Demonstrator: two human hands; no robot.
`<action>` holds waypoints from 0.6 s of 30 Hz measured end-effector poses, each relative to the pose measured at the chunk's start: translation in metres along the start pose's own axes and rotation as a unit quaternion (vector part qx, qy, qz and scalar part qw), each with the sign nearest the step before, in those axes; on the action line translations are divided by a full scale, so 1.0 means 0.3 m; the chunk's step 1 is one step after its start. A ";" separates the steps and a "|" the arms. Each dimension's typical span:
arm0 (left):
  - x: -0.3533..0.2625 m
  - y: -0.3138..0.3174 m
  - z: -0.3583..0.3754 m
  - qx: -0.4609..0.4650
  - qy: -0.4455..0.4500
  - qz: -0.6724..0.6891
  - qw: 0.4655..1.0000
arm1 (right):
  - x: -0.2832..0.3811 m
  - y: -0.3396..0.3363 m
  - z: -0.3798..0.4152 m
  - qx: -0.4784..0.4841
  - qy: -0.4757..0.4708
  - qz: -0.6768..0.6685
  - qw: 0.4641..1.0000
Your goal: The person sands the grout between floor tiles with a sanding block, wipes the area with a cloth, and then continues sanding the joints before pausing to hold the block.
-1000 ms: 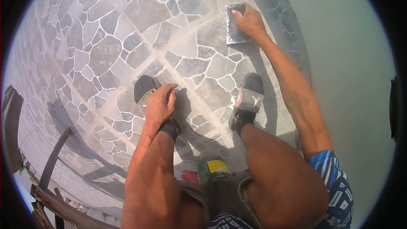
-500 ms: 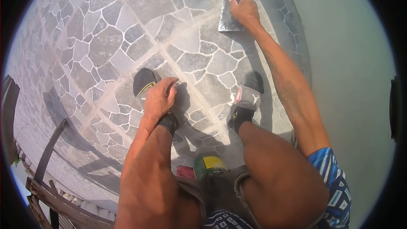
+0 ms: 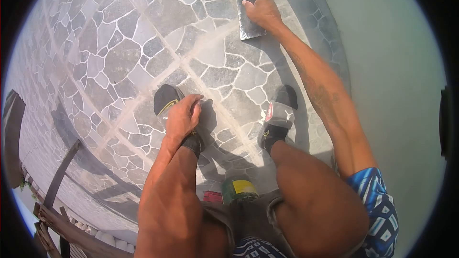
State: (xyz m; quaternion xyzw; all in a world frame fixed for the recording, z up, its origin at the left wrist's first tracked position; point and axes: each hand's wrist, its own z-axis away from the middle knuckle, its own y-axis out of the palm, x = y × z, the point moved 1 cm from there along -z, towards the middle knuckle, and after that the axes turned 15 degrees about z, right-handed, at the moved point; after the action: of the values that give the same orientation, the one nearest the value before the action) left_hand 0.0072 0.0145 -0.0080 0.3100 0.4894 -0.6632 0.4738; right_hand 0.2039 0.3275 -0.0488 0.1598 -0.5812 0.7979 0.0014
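My right hand (image 3: pixel 263 12) grips a dark, flat rectangular block with a shiny, crinkled edge (image 3: pixel 249 25), its thumb lying on top. The block is against the stone-patterned floor (image 3: pixel 234 74), casting a shadow; its underside is hidden. My left hand (image 3: pixel 182 117) hangs in front of my left shin, above the left shoe (image 3: pixel 167 96). Its fingers are loosely bent, with thumb and forefinger apart and nothing seen between them.
A green container with a yellow label (image 3: pixel 241 188) stands between my legs, beside a red item (image 3: pixel 213 197). A smooth pale greenish surface (image 3: pixel 387 91) borders the paving on the right. Wooden railings (image 3: pixel 62 172) rise at lower left. Whitish haze hangs over the floor.
My right hand has slid the dark block a little to the left over the paving and tilted it slightly. My left hand stays near the left shoe; the view has shifted slightly.
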 end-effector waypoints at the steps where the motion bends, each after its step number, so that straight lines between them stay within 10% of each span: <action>1: -0.005 -0.003 0.000 0.002 0.000 -0.004 1.000 | -0.015 -0.017 0.002 -0.008 0.006 -0.016 1.000; 7: 0.008 0.007 0.033 -0.003 -0.041 0.038 0.998 | -0.251 -0.035 0.037 0.004 0.179 -0.159 0.971; 14: -0.009 0.006 0.009 0.006 -0.042 0.017 0.999 | 0.028 0.022 -0.065 -0.024 0.026 -0.061 0.998; 18: 0.001 0.010 0.024 -0.016 -0.057 0.049 0.997 | -0.312 -0.077 -0.054 -0.020 0.165 -0.152 0.974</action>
State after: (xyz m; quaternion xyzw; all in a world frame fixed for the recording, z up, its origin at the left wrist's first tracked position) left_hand 0.0103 0.0073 -0.0070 0.2876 0.4568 -0.6476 0.5378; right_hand 0.2928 0.3672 -0.0558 0.1125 -0.5581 0.7918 0.2213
